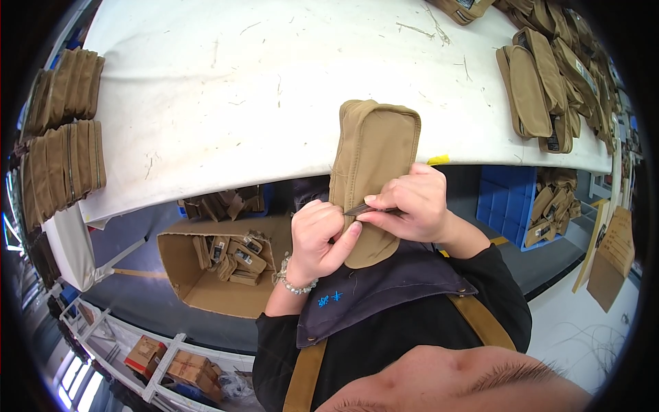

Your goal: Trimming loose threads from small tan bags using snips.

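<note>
A tan fabric pouch point(386, 141) with a long, rounded shape is held up in front of me at the near edge of the white table. My left hand point(320, 233) is closed on the pouch's left edge, thumb against the cloth. Between the thumb and fingers of my right hand point(414, 206) is a small dark pointed metal tool point(358, 209). Its tip meets the pouch's edge beside my left fingers. Whether it is snips or tweezers I cannot tell. The pouch's lower end lies against my dark apron point(384, 288).
Stacked tan pouches point(65, 161) stand on the table's left side, and a heap of pouches point(542, 89) lies at the right. Loose threads litter the white tabletop point(274, 75). Below are a cardboard box point(171, 254) and a blue crate point(506, 199), both holding pouches.
</note>
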The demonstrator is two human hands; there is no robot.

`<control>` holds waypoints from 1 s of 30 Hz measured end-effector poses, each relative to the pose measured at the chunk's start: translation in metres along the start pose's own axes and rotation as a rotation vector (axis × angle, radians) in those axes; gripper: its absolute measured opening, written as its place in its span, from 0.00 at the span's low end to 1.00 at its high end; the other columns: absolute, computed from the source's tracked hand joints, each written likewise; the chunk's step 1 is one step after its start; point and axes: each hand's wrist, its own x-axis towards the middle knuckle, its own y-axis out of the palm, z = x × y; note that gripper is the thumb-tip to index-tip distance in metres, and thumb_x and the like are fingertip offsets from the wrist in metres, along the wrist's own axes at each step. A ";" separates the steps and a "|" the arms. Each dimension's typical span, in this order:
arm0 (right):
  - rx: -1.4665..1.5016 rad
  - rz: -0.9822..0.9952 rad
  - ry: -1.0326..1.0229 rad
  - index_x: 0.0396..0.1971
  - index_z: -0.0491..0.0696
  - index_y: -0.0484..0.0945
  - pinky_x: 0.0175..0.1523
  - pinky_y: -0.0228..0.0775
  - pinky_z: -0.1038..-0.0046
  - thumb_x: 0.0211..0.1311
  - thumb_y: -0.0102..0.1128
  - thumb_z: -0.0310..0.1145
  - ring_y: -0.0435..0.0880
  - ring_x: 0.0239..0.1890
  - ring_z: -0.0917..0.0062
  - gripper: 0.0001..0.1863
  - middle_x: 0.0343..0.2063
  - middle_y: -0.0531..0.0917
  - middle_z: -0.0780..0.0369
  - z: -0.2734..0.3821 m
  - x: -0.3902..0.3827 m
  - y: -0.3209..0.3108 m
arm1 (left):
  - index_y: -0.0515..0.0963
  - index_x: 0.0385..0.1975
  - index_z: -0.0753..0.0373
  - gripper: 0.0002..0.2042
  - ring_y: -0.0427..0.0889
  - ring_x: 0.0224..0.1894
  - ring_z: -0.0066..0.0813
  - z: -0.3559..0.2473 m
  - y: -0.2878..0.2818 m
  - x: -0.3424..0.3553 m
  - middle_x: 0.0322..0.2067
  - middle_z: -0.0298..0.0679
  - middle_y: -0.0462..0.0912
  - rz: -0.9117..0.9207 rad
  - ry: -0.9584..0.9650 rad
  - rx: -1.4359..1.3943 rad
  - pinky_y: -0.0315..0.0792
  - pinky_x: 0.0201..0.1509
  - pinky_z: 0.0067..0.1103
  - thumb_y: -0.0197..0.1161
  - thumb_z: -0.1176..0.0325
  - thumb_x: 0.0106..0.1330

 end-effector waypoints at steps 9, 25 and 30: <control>0.986 -0.119 0.601 0.39 0.44 0.71 0.28 0.55 0.87 0.52 0.74 0.37 0.62 0.26 0.91 0.22 0.27 0.69 0.70 -0.019 -0.016 0.006 | 0.61 0.10 0.58 0.17 0.62 0.13 0.32 -0.009 0.001 0.007 0.11 0.35 0.61 -0.087 0.014 0.376 0.52 0.21 0.27 0.65 0.74 0.49; 0.834 -0.176 0.663 0.31 0.49 0.59 0.24 0.51 0.87 0.59 0.63 0.23 0.56 0.21 0.95 0.17 0.30 0.75 0.67 -0.008 -0.002 0.017 | 0.73 0.30 0.60 0.15 0.72 0.27 0.33 -0.025 0.008 0.045 0.26 0.35 0.73 -0.045 0.155 0.498 0.63 0.30 0.27 0.73 0.74 0.45; 0.779 0.010 0.632 0.33 0.49 0.59 0.29 0.57 0.85 0.61 0.62 0.24 0.62 0.26 0.90 0.16 0.33 0.75 0.65 -0.019 0.010 0.003 | 0.74 0.41 0.62 0.19 0.74 0.37 0.38 -0.024 -0.003 0.066 0.38 0.40 0.74 -0.027 0.057 0.513 0.66 0.40 0.28 0.72 0.73 0.49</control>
